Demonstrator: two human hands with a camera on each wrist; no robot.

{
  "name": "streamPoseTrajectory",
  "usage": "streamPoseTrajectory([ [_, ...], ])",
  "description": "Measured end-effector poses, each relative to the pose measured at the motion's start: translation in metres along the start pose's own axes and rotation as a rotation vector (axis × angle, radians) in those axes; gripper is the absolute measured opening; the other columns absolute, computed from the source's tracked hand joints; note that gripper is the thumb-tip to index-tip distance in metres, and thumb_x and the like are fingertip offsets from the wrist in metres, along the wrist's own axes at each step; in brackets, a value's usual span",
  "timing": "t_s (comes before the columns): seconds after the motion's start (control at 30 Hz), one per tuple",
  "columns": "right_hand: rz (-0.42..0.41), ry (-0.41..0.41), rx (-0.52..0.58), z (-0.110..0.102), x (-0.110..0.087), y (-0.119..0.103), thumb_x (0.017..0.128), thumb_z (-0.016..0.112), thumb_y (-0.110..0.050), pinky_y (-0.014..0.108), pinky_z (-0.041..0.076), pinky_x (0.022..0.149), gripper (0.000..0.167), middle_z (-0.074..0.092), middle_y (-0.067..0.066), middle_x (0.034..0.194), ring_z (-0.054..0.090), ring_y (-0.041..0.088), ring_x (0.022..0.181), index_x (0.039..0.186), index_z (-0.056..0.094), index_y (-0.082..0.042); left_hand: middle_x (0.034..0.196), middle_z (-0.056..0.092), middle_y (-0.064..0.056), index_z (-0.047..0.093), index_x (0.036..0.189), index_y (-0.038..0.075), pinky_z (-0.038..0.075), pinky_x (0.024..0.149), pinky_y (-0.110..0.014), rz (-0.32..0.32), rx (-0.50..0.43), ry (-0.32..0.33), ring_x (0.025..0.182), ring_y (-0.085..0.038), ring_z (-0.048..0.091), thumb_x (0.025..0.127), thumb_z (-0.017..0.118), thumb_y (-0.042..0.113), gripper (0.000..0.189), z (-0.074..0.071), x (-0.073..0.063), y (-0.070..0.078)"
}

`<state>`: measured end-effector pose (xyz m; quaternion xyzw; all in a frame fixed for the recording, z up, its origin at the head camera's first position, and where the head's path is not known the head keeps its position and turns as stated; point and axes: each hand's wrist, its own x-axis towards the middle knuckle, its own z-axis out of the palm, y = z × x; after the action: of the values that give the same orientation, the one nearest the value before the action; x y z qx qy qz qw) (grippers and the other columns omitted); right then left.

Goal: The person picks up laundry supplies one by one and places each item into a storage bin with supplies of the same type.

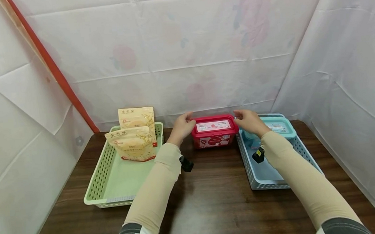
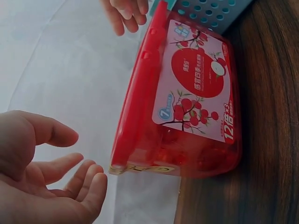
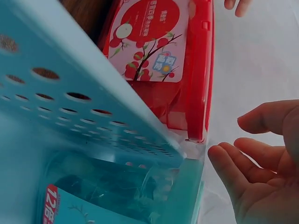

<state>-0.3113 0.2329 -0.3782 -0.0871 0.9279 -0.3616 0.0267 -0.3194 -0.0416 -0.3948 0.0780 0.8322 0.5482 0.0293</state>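
A red lidded plastic tub point(image 1: 214, 132) with a pink fruit-print label stands on the table between the two baskets. By its left end is my left hand point(image 1: 183, 127); the left wrist view has the fingers point(image 2: 96, 186) loosely bent, with a gap to the lid's corner. My right hand point(image 1: 250, 121) is at the tub's other end, above the blue basket's rim. Its relaxed fingers point(image 3: 229, 168) show just off the lid in the right wrist view. Neither hand holds anything.
On the right, a blue perforated basket point(image 1: 257, 182) holds a turquoise-lidded tub point(image 1: 285, 128), partly hidden by my right arm. The green basket point(image 1: 95, 183) on the left contains two yellow pouches, one pouch point(image 1: 133, 145) in front of another pouch point(image 1: 136, 117). A white cloth point(image 1: 168, 41) hangs behind.
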Motion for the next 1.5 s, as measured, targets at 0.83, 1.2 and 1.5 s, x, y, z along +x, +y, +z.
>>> streamPoseTrajectory([
  [0.83, 0.037, -0.056, -0.311, 0.01, 0.026, -0.006, 0.097, 0.052, -0.005, 0.043, 0.053, 0.08, 0.044, 0.061, 0.028, 0.128, 0.057, 0.03, 0.091, 0.14, 0.053, 0.008, 0.144, 0.051, -0.022, 0.046, 0.146, -0.006, 0.049, 0.101, -0.037, -0.056, 0.13, 0.045, 0.128, -0.026, 0.052, 0.093, 0.053, -0.003, 0.053, 0.006, 0.005, -0.006],
  [1.2, 0.061, -0.09, -0.236, 0.007, 0.026, -0.001, 0.1, 0.056, -0.008, 0.048, 0.052, 0.095, 0.046, 0.055, 0.03, 0.136, 0.057, 0.039, 0.12, 0.142, 0.049, 0.01, 0.146, 0.05, -0.021, 0.045, 0.147, -0.007, 0.052, 0.096, -0.037, -0.075, 0.097, 0.027, 0.126, -0.025, 0.053, 0.093, 0.052, -0.003, 0.055, 0.009, 0.005, -0.01],
  [1.5, 0.028, -0.106, -0.315, 0.006, 0.027, -0.006, 0.099, 0.055, -0.006, 0.049, 0.051, 0.098, 0.044, 0.057, 0.031, 0.133, 0.056, 0.04, 0.121, 0.139, 0.05, 0.013, 0.145, 0.05, -0.022, 0.045, 0.146, -0.008, 0.052, 0.098, -0.038, -0.07, 0.101, 0.026, 0.127, -0.026, 0.053, 0.094, 0.053, -0.002, 0.053, 0.008, 0.005, -0.006],
])
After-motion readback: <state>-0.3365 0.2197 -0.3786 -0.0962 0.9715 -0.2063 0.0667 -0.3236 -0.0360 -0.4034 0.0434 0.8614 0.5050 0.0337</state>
